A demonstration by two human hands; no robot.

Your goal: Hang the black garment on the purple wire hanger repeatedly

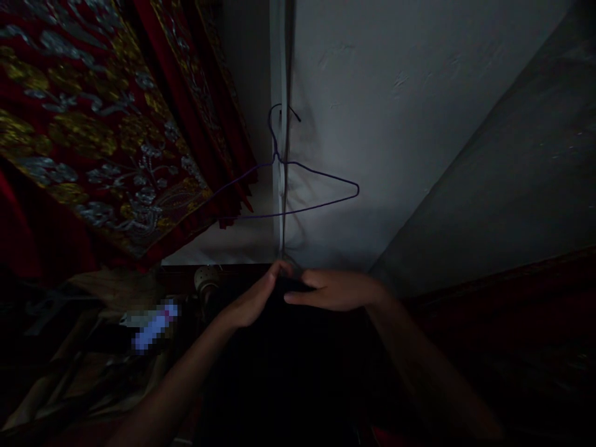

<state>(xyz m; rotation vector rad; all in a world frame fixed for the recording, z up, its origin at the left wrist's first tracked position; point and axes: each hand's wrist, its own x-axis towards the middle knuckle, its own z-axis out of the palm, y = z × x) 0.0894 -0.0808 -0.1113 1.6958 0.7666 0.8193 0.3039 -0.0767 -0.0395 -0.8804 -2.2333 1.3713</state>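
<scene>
Very dim light. Left hand (251, 302) slants up, fingertips at the top edge of a black cloth (288, 360); right hand (338, 290) lies flatter just beside it, thumb stretched along the same dark stuff. Grip — the two hands' fingertips near one another, but cannot tell whether either is clamped on the cloth. Cloth spreads down between the forearms, folds lost in shadow. Above the hands, apart from them, a purple wire hanger (326, 173) hangs at a narrow upright strip (282, 62). Upper left — red drape (84, 136), gold and silver embroidery. Right of the strip, pale wall (363, 112), scuffed
</scene>
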